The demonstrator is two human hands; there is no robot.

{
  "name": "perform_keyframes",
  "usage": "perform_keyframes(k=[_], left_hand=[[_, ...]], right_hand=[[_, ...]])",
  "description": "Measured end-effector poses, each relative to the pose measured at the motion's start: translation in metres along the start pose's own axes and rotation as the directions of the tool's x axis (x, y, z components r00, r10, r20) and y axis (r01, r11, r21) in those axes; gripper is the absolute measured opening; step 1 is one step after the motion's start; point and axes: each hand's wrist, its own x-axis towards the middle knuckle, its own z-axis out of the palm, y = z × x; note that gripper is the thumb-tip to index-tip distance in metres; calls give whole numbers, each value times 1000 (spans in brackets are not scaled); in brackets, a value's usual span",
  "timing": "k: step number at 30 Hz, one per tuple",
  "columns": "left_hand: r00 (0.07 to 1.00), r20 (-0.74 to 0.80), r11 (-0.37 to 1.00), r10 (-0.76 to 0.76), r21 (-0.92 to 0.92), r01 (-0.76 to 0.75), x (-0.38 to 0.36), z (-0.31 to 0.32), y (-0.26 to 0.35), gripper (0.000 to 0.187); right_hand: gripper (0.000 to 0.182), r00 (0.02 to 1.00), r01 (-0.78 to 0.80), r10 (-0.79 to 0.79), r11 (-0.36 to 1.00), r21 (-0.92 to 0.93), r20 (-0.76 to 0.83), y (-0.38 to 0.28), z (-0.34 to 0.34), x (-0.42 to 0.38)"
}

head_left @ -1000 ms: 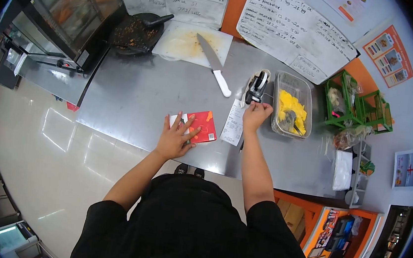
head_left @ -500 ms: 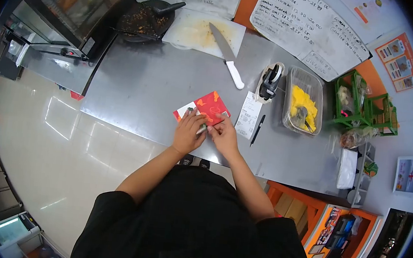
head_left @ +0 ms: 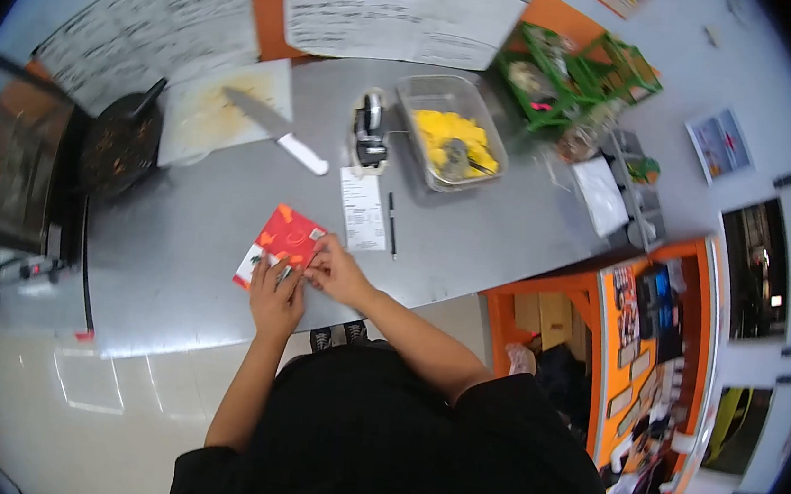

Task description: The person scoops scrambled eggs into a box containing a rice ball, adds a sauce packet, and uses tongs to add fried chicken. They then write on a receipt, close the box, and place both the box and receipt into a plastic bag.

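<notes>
A flat piece of red printed paper packaging [head_left: 288,235], with orange shapes and a white end, lies at the near part of the steel table. My left hand [head_left: 276,300] has its fingers over the packaging's near edge and holds it there. At the right near corner, my right hand [head_left: 338,272] pinches the same edge between thumb and fingers. The underside of the packaging and part of the fold beneath my fingers are hidden. Just right of it lie a printed receipt [head_left: 362,209] and a black pen [head_left: 392,225].
Behind are a white-handled knife [head_left: 278,131] on a stained cutting board [head_left: 189,113], a black tape dispenser or labeler [head_left: 370,130] and a clear tub [head_left: 427,88] holding yellow pieces. A dark mortar [head_left: 120,144] stands left, green baskets [head_left: 542,113] back right.
My view has swung to the right, so the table things appear further left and turned. Both hands stay on the packaging, the right one still pinching its edge.
</notes>
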Motion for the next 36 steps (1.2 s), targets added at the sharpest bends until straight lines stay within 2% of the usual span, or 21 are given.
perform_keyframes(k=[5, 8, 9, 11, 14, 15, 16, 17, 18, 19, 20, 21, 22, 23, 25, 26, 28, 30, 32, 35, 36], left_hand=[[999, 49, 998, 12, 58, -15, 1, 0, 0, 24], [996, 83, 995, 22, 90, -29, 4, -5, 3, 24], [996, 93, 994, 18, 102, -27, 8, -6, 5, 27], [994, 105, 988, -25, 152, 9, 18, -10, 14, 23], [971, 161, 975, -179, 159, 154, 31, -1, 21, 19], [947, 171, 954, -272, 180, 242, 31, 0, 14, 18], [994, 12, 985, -113, 134, 110, 30, 4, 12, 19], [992, 61, 979, -107, 182, 94, 26, 2, 10, 20], [993, 24, 970, -116, 216, 108, 26, 2, 15, 23], [981, 54, 960, -185, 223, 168, 22, 5, 15, 28], [971, 62, 949, -232, 233, 212, 18, 1, 16, 31], [963, 64, 943, -263, 231, 242, 20, 1, 19, 34], [956, 76, 942, -284, 210, 263, 20, 5, 27, 38], [964, 68, 962, -258, 108, 250, 9, 12, 23, 49], [978, 40, 978, -202, 51, 200, 5, 15, 38, 54], [992, -31, 990, -121, 72, 123, -1, 16, 44, 54], [983, -74, 983, -168, 56, 173, -7, 18, 72, 50], [987, -89, 978, -136, 144, 147, -2, 31, 101, 43], [983, -119, 981, -141, 114, 155, 9, 61, 134, 39], [979, -123, 983, -165, 57, 173, 34, 110, 197, 33], [977, -110, 981, -184, 38, 189, 43, 129, 223, 33]], right_hand=[[37, 995, -48, 52, 998, 43, -90, -5, 6, -6], [34, 992, -39, 22, 990, -136, -121, -27, 4, -10], [33, 986, 46, -94, 947, -318, -139, -22, 3, -10], [30, 941, 182, -322, 741, -647, -105, -5, 0, -7], [23, 975, 60, -214, 520, -852, -62, 9, -8, -3], [21, 959, 130, -284, 498, -857, -19, 11, -14, -4], [20, 938, 208, -346, 484, -850, 33, 12, -26, -12], [16, 932, 184, -362, 542, -820, -31, -4, -31, -26], [16, 850, 330, -526, 537, -776, -3, 0, -52, -40], [13, 800, 344, -591, 590, -730, -101, -8, -68, -56], [9, 823, 225, -512, 694, -683, -248, -17, -85, -74], [12, 851, 52, -361, 780, -623, -381, -16, -110, -95], [21, 835, -139, -197, 828, -543, -514, -16, -140, -117], [24, 780, -201, -198, 819, -538, -593, -12, -178, -131], [29, 631, -335, -213, 792, -510, -746, -4, -260, -165], [30, 546, -385, -247, 774, -502, -801, -17, -296, -177], [33, 385, -459, -313, 751, -475, -868, -49, -371, -182], [30, 341, -415, -683, 507, -755, -646, -21, -495, -194], [25, 401, -518, -650, 419, -745, -645, -30, -590, -203], [28, 505, -513, -545, 434, -741, -669, -23, -707, -202], [30, 613, -524, -485, 340, -781, -623, -29, -725, -197]])
